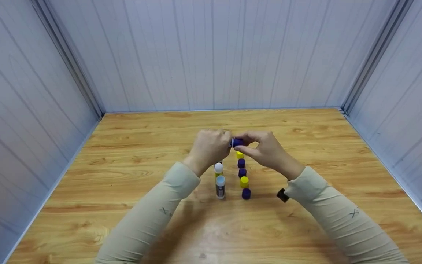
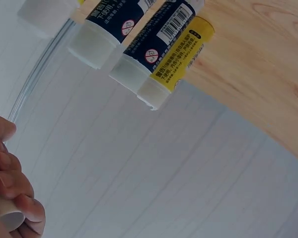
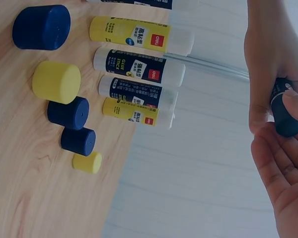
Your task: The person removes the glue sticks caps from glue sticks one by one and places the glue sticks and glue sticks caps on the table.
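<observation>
My left hand (image 1: 211,149) grips a glue stick with its fingers curled round the tube; a whitish round end of the glue stick (image 2: 12,221) shows in the left wrist view. Between the two hands, the glue stick's dark blue cap (image 1: 238,142) points to the right. My right hand (image 1: 269,152) pinches this cap with thumb and fingers. In the right wrist view the dark blue cap (image 3: 287,124) shows among the fingers, and most of the tube is hidden by the left hand. Both hands are raised above the table.
Several uncapped glue sticks stand in a row, among them a navy one (image 1: 220,189) and a yellow one (image 3: 129,33). Right of them runs a row of loose caps, including a blue cap (image 1: 246,193) and a yellow cap (image 1: 244,182). Pale panel walls (image 1: 211,55) enclose the wooden table (image 1: 123,190).
</observation>
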Action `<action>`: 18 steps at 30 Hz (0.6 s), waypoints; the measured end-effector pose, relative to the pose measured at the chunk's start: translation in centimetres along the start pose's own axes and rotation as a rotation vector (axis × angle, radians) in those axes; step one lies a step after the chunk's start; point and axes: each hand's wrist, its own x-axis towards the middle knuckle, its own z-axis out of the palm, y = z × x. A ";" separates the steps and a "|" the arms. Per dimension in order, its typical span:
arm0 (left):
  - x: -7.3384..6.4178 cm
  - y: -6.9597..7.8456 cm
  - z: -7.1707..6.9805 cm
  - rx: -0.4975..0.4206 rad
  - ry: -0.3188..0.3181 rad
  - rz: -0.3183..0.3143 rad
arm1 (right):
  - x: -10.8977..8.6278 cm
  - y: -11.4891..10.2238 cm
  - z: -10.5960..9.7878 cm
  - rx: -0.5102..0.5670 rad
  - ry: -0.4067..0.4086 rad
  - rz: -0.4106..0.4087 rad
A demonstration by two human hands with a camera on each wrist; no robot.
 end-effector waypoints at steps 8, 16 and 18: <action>0.1 -0.1 -0.1 -0.055 -0.065 -0.026 | 0.2 0.4 -0.4 -0.051 -0.024 -0.088; -0.6 -2.4 0.4 -0.119 -0.088 -0.135 | -0.2 1.7 -1.6 -0.141 0.027 -0.047; -0.7 -2.9 0.6 -0.129 -0.096 -0.155 | -0.2 2.1 -1.9 -0.147 0.032 -0.017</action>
